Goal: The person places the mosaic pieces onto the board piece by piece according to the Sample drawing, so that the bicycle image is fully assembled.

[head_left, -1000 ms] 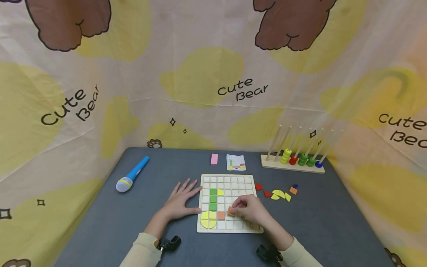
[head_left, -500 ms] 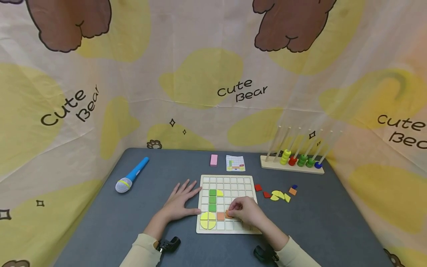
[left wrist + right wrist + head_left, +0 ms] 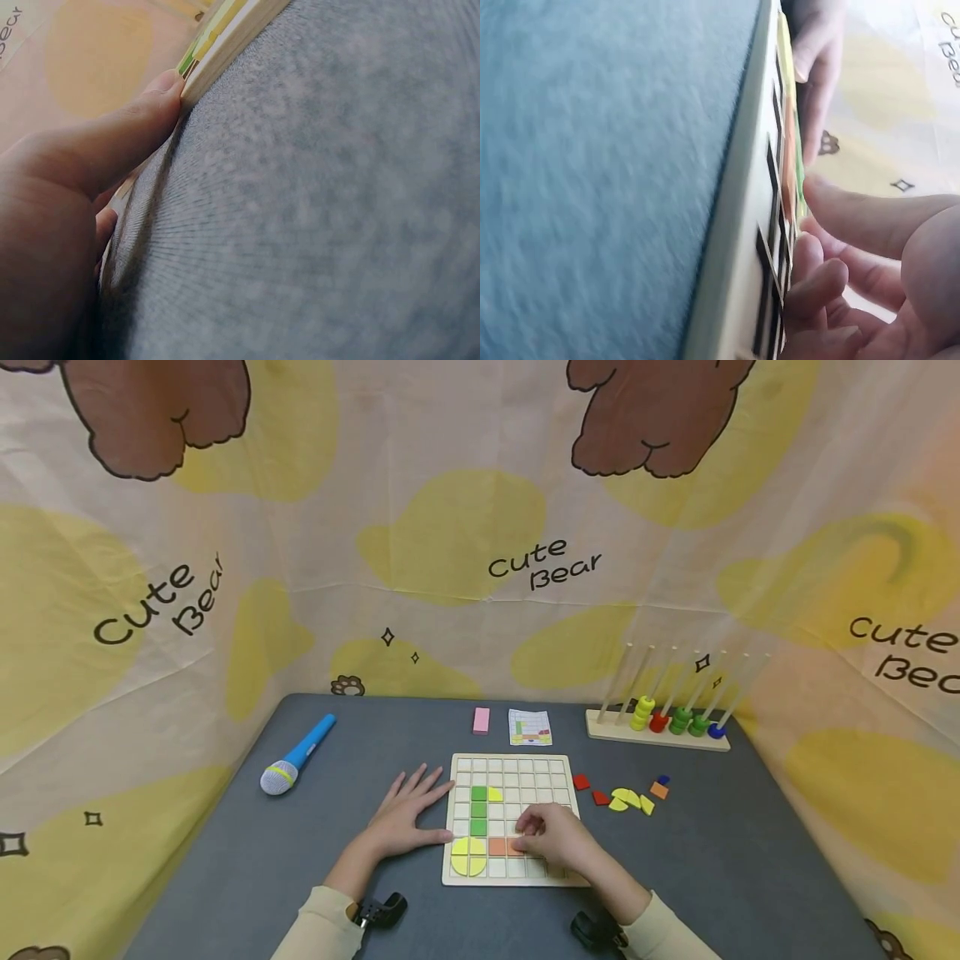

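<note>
A pale wooden grid board (image 3: pixel 525 768) lies on the dark table with coloured tiles in its cells. My left hand (image 3: pixel 405 818) is spread at the board's left edge; in the left wrist view its thumb (image 3: pixel 161 94) touches the rim. Two orange tiles (image 3: pixel 497 847) sit side by side in one row. My right hand (image 3: pixel 555 837) is over the board, its thumb at the right-hand orange tile and its index finger apart from the thumb. It partly hides that tile. Green tiles (image 3: pixel 478 810) form a column, and yellow quarter-round tiles (image 3: pixel 468 857) make a circle at lower left.
Right of the board lie red tiles (image 3: pixel 601 797), yellow pieces (image 3: pixel 626 797), an orange tile (image 3: pixel 659 790) and a blue piece (image 3: pixel 663 779). Behind it are a pink block (image 3: pixel 481 720), a pattern card (image 3: pixel 530 727) and a pegged bead rack (image 3: pixel 660 732). A toy microphone (image 3: pixel 298 755) lies left.
My right hand has moved a little left with an orange tile, laid it flat beside the other orange one, and parted its finger and thumb. The left hand has stayed in place.
</note>
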`<state>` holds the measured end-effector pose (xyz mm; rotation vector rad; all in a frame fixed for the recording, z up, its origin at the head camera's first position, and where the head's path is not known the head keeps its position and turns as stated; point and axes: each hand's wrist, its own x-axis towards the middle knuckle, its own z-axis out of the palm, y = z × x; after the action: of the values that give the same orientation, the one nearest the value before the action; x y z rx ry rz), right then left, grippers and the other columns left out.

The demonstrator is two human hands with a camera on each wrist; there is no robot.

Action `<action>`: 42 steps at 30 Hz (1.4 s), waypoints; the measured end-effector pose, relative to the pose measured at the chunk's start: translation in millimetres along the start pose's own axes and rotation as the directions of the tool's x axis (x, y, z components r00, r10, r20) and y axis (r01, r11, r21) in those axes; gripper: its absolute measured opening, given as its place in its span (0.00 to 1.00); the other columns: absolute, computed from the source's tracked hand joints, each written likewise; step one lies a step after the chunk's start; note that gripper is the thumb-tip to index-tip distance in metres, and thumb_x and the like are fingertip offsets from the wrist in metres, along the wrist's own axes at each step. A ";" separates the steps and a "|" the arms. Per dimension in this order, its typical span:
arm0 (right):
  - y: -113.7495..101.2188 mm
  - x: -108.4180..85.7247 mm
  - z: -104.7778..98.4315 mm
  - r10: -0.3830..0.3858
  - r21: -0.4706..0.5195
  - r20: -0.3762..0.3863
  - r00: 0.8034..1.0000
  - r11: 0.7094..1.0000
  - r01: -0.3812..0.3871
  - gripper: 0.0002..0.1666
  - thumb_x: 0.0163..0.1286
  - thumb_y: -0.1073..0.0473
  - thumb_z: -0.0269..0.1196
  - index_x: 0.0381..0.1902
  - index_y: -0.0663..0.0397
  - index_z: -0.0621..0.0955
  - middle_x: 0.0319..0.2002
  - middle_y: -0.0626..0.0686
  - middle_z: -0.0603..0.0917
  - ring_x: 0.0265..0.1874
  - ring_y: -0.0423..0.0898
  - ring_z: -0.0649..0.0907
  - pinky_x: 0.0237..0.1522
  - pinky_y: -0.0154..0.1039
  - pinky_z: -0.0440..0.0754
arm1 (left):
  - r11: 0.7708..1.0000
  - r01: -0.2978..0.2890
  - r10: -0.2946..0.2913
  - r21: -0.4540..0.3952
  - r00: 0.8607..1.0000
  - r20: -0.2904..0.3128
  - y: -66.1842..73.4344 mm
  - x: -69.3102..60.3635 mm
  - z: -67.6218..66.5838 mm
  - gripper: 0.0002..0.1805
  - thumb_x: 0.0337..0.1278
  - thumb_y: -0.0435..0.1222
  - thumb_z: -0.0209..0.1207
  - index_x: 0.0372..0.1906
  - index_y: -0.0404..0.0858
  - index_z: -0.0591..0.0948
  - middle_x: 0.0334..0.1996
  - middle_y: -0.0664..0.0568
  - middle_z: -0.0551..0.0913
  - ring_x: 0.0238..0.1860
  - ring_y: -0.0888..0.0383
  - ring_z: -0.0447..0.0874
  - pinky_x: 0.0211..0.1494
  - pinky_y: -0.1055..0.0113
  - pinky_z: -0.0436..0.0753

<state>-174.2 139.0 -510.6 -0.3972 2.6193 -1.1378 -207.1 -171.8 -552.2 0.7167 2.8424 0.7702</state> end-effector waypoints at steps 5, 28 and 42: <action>1.1 -1.2 -11.9 -0.014 0.027 0.017 1.000 1.000 0.014 0.11 0.58 0.58 0.77 0.35 0.53 0.85 0.27 0.45 0.82 0.28 0.43 0.78 0.29 0.35 0.76 | 1.000 0.007 -0.007 0.008 1.000 0.003 -1.2 -1.1 0.7 0.51 0.52 0.70 0.60 0.79 0.59 0.60 0.82 0.56 0.51 0.83 0.47 0.37 0.80 0.40 0.37; 37.9 -15.2 -81.0 0.169 0.014 -0.212 0.963 0.985 -0.170 0.13 0.63 0.58 0.73 0.43 0.55 0.86 0.32 0.49 0.83 0.32 0.48 0.77 0.30 0.38 0.78 | 1.000 0.001 -0.001 0.015 1.000 -0.001 1.7 -1.4 -0.4 0.49 0.53 0.69 0.60 0.79 0.58 0.61 0.81 0.54 0.53 0.83 0.45 0.39 0.80 0.38 0.39; 80.8 -31.4 -113.0 0.205 -0.006 -0.289 0.935 0.976 -0.216 0.16 0.66 0.55 0.71 0.45 0.61 0.85 0.36 0.55 0.85 0.31 0.47 0.79 0.30 0.38 0.78 | 1.000 0.000 0.001 0.025 1.000 -0.020 0.4 -0.1 2.3 0.49 0.52 0.69 0.61 0.79 0.57 0.62 0.81 0.53 0.55 0.82 0.45 0.42 0.80 0.38 0.41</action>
<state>-195.0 278.7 -491.9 0.0497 2.8469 -1.1489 -206.3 -170.5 -553.9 0.7171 2.8743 0.7475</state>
